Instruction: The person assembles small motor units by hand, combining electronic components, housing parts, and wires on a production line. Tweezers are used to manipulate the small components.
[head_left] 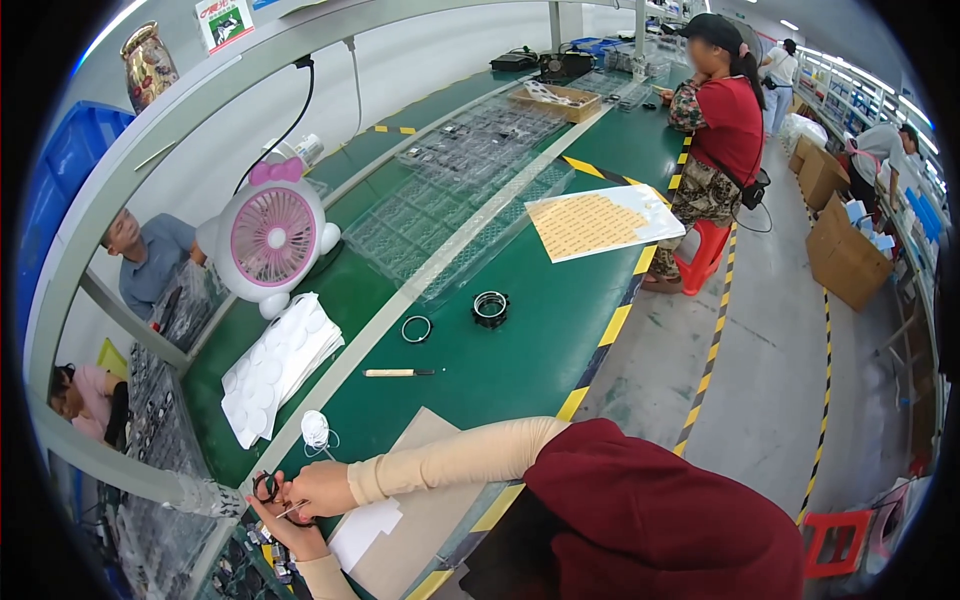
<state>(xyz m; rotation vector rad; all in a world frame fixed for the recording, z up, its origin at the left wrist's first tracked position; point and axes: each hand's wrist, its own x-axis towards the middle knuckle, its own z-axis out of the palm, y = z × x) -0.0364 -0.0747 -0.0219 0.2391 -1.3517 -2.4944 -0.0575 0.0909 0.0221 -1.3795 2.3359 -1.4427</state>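
Note:
At the lower left, both my hands meet over the table's near corner. My left hand (290, 532) is turned palm up, its fingers around a black curved piece (265, 487) that looks ring-shaped but is partly covered. My right hand (325, 488) reaches in from the right with curled fingers. A thin silvery pointed tool (290, 509) shows beneath those fingers; its kind is unclear. Beyond my hands lie a black ring part with tabs (490, 318), a thin dark-edged ring (404, 330) and a wooden-handled tool (390, 373) with a dark tip.
A white corded ball (315, 428) sits just beyond my hands. Grey board (440, 500) lies under my right forearm. Around are white sheets with round stickers (285, 365), a pink-and-white fan (276, 238), a yellow sticker sheet (590, 220) and clear trays (440, 220). A person (725, 130) sits farther along.

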